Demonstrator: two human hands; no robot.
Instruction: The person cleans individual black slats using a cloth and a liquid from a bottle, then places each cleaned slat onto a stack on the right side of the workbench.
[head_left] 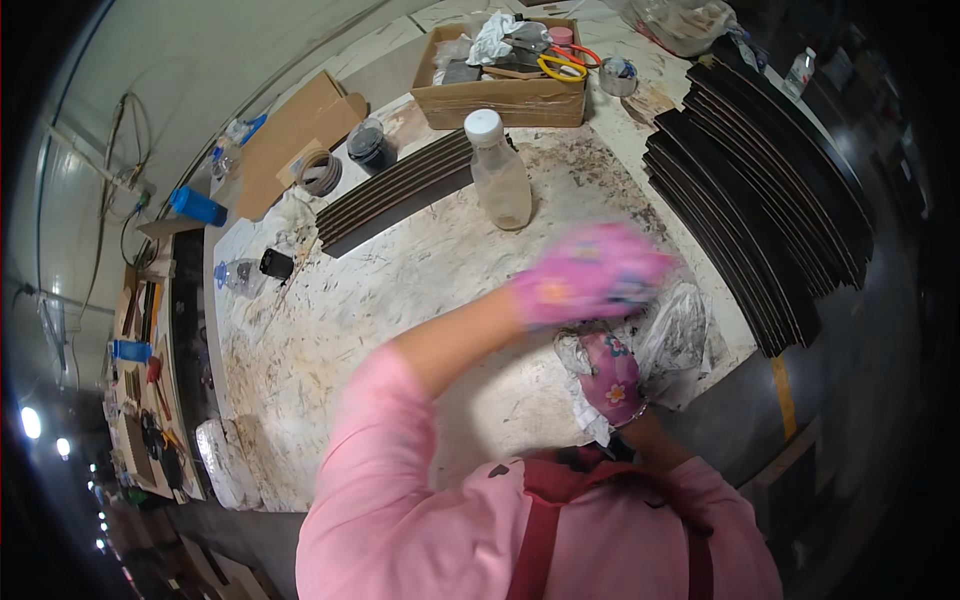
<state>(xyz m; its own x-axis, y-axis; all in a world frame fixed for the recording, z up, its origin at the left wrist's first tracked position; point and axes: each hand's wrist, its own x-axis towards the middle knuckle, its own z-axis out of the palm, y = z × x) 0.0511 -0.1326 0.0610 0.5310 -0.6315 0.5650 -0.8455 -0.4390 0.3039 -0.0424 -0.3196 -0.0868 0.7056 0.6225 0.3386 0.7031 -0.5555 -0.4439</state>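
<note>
My left hand [595, 272], in a pink flowered glove, reaches across the table to the right and is smeared by motion, so its fingers cannot be made out. Closer to my body, my right hand [610, 378], gloved alike, is closed on a crumpled white rag [588, 412] that sticks out on its left side. Beside that hand lies a crumpled, stained clear plastic bag [675, 335]. A clear bottle [502, 190] with a white cap stands upright beyond my left hand, some cloudy liquid low in it. Left of the bottle lies a stack of dark strips [395, 205].
Long stacks of dark strips [740, 215] line the table's right side. A cardboard box [500, 103] holding scissors and rags stands at the back. Dark-filled jar [370, 147], tape roll [318, 173], lying bottle [243, 277] and cardboard sheet [290, 135] are at the left. The table [370, 340] is stained.
</note>
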